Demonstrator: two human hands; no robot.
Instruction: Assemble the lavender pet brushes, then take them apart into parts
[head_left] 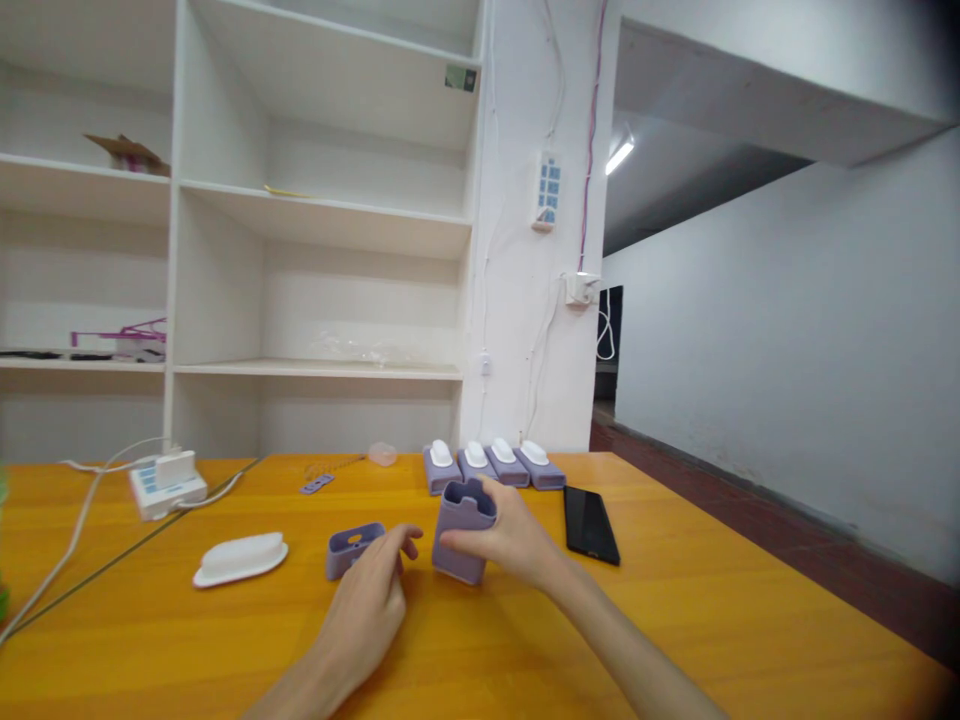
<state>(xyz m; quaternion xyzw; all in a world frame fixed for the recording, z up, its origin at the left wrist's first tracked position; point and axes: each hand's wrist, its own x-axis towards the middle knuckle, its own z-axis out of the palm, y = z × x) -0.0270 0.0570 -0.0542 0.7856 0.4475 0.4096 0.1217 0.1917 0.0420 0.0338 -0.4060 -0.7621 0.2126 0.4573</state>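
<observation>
My right hand (517,535) grips a hollow purple plastic container (459,545), thumb on its near face and fingers round the right side. Its open, notched end faces up, and it is slightly tilted. My left hand (367,595) is between that container and a shallow purple plastic piece (335,560) with an oval hole. Its fingers are loosely bent and apart, with nothing seen in them; whether they touch the shallow piece is hidden. Further left, a white oval plastic piece (240,558) with a raised middle lies on the wooden table (247,650).
Several purple boxes with white tops (504,465) line the table's back edge. A black phone (591,525) lies right. Small purple parts (317,484) and a translucent cup (382,454) are at the back. A power strip (168,485) with cables stands left, before white shelves (322,200).
</observation>
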